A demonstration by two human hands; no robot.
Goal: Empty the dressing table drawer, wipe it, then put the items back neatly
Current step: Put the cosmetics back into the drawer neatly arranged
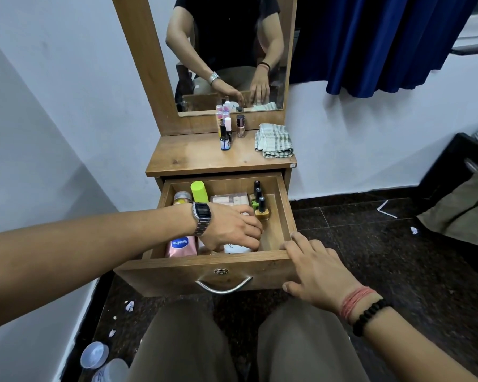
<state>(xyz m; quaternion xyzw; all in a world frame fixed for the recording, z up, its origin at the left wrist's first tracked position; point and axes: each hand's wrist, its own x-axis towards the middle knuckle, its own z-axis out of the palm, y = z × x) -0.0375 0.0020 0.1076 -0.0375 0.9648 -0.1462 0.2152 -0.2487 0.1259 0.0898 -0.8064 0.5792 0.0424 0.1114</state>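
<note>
The wooden drawer point(283, 205) of the dressing table stands pulled out. Inside lie a pink Vaseline bottle point(180, 245), a lime-green tube point(199, 191), an orange-capped jar point(181, 198), a pale packet point(229, 200), a white jar point(236, 248) and dark-capped nail polish bottles point(260, 206). My left hand point(229, 227) reaches into the drawer with fingers curled down over the white jar; the grip itself is hidden. My right hand point(315, 268) rests on the drawer's front right corner, fingers over the rim.
On the tabletop point(193, 158) stand several small bottles point(226, 130) and a folded checked cloth point(273, 140) below the mirror point(226, 51). Two plastic cups point(94, 354) lie on the dark floor at left. A blue curtain point(370, 42) hangs at right.
</note>
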